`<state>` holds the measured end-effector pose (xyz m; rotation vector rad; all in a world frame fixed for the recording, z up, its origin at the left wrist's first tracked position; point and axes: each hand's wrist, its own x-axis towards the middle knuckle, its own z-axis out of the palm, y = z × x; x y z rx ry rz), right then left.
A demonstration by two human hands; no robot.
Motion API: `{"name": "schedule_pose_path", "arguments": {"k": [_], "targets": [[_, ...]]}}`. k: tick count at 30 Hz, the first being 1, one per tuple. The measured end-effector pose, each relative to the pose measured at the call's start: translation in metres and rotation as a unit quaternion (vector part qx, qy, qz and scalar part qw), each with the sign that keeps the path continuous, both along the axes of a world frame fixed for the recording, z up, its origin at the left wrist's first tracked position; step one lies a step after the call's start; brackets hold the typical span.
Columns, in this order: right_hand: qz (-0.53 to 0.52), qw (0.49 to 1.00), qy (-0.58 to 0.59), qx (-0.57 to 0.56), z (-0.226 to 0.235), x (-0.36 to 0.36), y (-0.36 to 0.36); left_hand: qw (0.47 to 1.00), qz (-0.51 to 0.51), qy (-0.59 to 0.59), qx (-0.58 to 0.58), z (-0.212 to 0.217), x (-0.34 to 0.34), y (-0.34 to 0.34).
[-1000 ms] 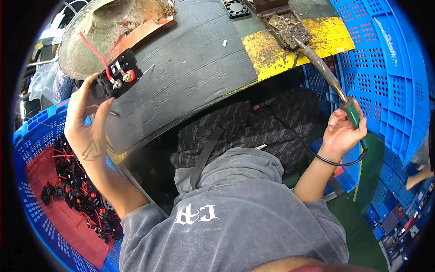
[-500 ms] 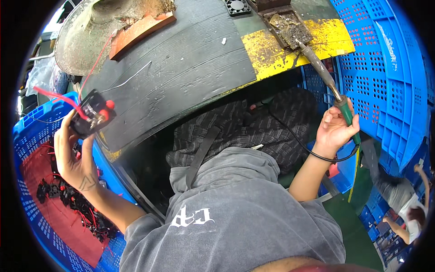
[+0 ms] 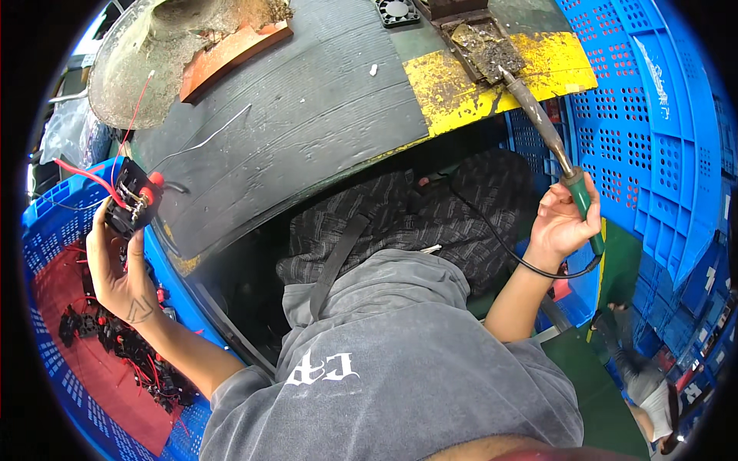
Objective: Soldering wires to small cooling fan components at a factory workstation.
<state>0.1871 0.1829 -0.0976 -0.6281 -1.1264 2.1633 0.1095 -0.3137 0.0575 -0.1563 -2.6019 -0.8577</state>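
Note:
My left hand (image 3: pixel 123 284), at the left above a blue crate, pinches a small black plastic component (image 3: pixel 121 217) between thumb and fingers. The component has round red caps, bare metal terminals and red wires standing out of it. At the right, my right hand (image 3: pixel 563 227) is closed round the green handle of a soldering iron (image 3: pixel 540 125). Its black cord (image 3: pixel 507 244) loops past my wrist. The iron's tip lies at the near edge of a crusted metal tray (image 3: pixel 516 71) on the workbench.
The dark bench top (image 3: pixel 307 92) has a yellow worn strip (image 3: pixel 430 100). A fume hood (image 3: pixel 127 69), a small black fan (image 3: pixel 397 11) and a thin wire are on it. The blue crate (image 3: pixel 73 392) holds several similar components. Tall blue crates (image 3: pixel 615 100) stand right; another person (image 3: pixel 653 403) is beyond.
My left hand has turned the component, which now shows narrower, and shifted slightly left and down. My right hand and the iron have barely moved. The person at the right is lower in view.

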Motion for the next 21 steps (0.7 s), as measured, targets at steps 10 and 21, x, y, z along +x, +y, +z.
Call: {"name": "schedule_pose_path", "arguments": {"k": [10,21], "targets": [[0.062,0.927,0.043,0.368,0.016,0.007,0.002,1.000,0.016,0.001,0.021,-0.006,-0.002,-0.016],[0.144,0.773,0.067,0.614,0.050,0.006,0.012,0.996,0.083,0.011,0.009,-0.012,0.002,-0.033]]}}
